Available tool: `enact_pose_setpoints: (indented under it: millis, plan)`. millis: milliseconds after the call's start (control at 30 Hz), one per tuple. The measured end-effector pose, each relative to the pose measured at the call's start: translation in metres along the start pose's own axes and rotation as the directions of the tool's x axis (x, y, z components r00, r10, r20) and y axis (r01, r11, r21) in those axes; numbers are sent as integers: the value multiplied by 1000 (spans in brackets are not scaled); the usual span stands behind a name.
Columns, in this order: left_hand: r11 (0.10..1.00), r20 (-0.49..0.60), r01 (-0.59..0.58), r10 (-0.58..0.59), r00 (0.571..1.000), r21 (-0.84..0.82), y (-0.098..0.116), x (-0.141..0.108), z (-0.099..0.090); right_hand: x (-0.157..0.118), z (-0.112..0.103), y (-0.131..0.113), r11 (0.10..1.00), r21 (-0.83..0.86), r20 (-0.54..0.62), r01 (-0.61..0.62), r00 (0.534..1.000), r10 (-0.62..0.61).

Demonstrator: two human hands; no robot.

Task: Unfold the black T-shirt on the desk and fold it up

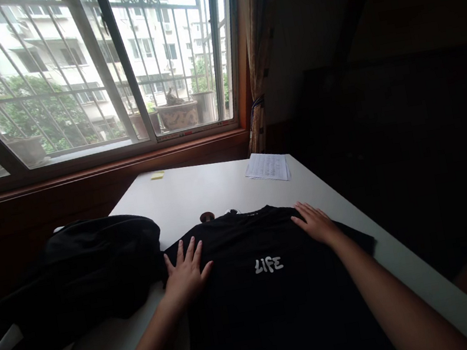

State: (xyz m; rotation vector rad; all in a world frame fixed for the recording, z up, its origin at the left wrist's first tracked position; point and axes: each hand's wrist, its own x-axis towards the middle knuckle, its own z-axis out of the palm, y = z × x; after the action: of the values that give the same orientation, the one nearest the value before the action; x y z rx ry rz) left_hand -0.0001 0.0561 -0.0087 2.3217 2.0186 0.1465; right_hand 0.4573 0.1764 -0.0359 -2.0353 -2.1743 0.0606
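Observation:
A black T-shirt [261,314] with a small white print on it lies spread out on the white table [204,189], its neckline toward the window. My left hand [187,272] rests flat on the shirt near its left shoulder, fingers spread. Near the right shoulder, my right hand [315,223] lies on the cloth with its fingers stretched out and the thumb apart. Neither hand grips the fabric. The shirt's lower part runs out of the bottom of the view.
A heap of dark clothing [97,269] with some white cloth lies at the left. Beyond the neckline sits a round brown object [207,217]. Printed papers [268,167] and a yellow sticky-note pad [157,176] lie toward the far edge, below a barred window [169,60].

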Motion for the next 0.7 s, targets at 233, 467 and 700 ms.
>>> enact_pose_setpoints:
  millis: [233,467,700]
  plan:
    - [1000,-5,12,-12,1000,-21,1,-4,-1,-9,-2,-1,998,55,-100,38,994,-32]
    - [999,-25,11,-12,1000,-42,0,-4,1,-11,-4,0,991,83,-151,103,984,-90]
    - [999,-9,15,-16,1000,-29,-1,-4,3,-11,-4,0,986,120,-159,118,982,-99]
